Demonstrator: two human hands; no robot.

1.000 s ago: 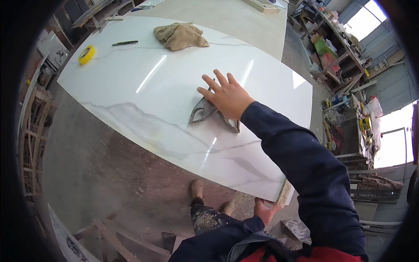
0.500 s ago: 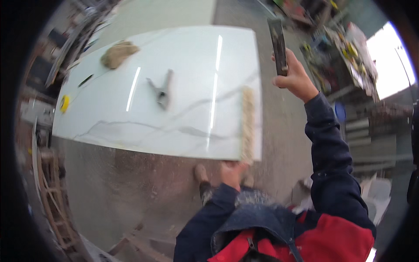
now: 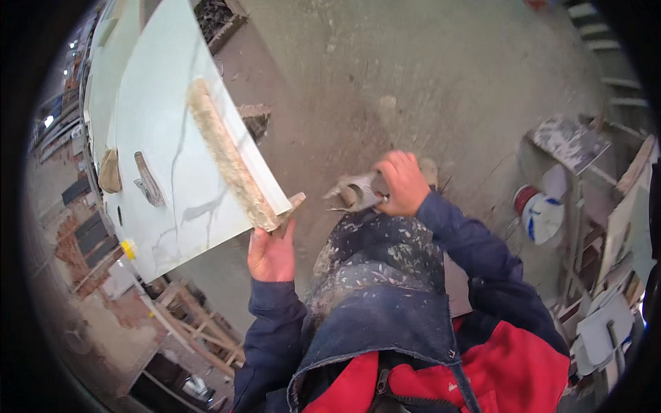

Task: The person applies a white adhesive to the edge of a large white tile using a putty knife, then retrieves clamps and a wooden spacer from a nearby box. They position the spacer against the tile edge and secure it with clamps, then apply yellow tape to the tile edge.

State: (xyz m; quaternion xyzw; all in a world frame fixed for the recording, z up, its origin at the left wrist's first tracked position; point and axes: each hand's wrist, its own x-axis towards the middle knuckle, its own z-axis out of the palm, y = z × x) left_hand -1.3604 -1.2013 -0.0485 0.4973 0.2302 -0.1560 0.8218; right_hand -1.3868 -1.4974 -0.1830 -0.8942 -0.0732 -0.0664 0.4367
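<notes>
A white slab (image 3: pixel 148 103) with grey veins slants across the left. Along its right-hand edge lies a long strip (image 3: pixel 224 148) with a rough, tan, crusted side. My left hand (image 3: pixel 272 256) is closed at the strip's near end, by the slab's corner; a short tan piece (image 3: pixel 292 206) sticks out there, and some of the fingers are hidden beneath. To the right, above my knees and apart from the slab, my right hand (image 3: pixel 405 184) grips a grey metal spring clamp (image 3: pixel 354 191). Another spring clamp (image 3: pixel 147 180) rests on the slab.
On the slab's left side are a brown lump (image 3: pixel 109 171) and a yellow round object (image 3: pixel 128 249). Wooden frames (image 3: pixel 200 323) stand at the lower left. A white and red bucket (image 3: pixel 539 215) and a splattered board (image 3: pixel 568 141) are at the right.
My right hand has come down from beyond the slab's end to above my knees. The view has turned, so the slab now sits further left. My left hand stays at the strip's near end.
</notes>
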